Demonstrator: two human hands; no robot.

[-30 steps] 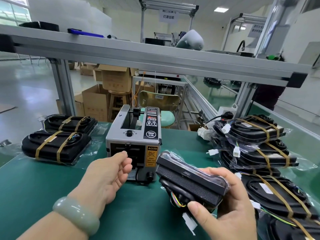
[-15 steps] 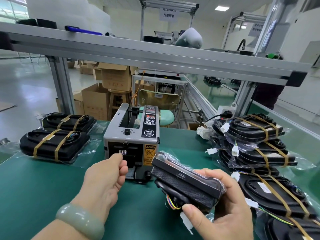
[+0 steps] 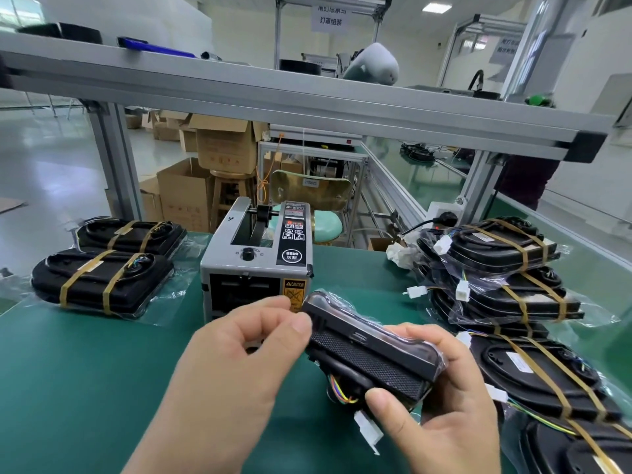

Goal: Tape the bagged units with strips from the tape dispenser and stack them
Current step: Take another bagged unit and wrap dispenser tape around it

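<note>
A black unit in a clear bag (image 3: pixel 369 350), coloured wires and a white connector hanging below it, is held tilted above the green table (image 3: pixel 85 371). My right hand (image 3: pixel 448 398) grips its right end from below, thumb on the front edge. My left hand (image 3: pixel 239 364) pinches at the unit's left end with thumb and forefinger; I cannot make out a tape strip there. The grey tape dispenser (image 3: pixel 256 265) stands just behind my hands. Two taped units (image 3: pixel 102 282) lie at the left. A pile of taped units (image 3: pixel 499 248) fills the right side.
An aluminium shelf beam (image 3: pixel 307 107) crosses overhead on a post (image 3: pixel 116 165) at the left. Cardboard boxes (image 3: pixel 222 148), a wooden stool and a chair stand beyond the table's far edge. A power socket with a black plug (image 3: pixel 441 217) sits behind the right pile.
My left hand has left the dispenser's front slot and come right to the left end of the bagged unit. My right hand has kept hold of the unit, lifting it slightly.
</note>
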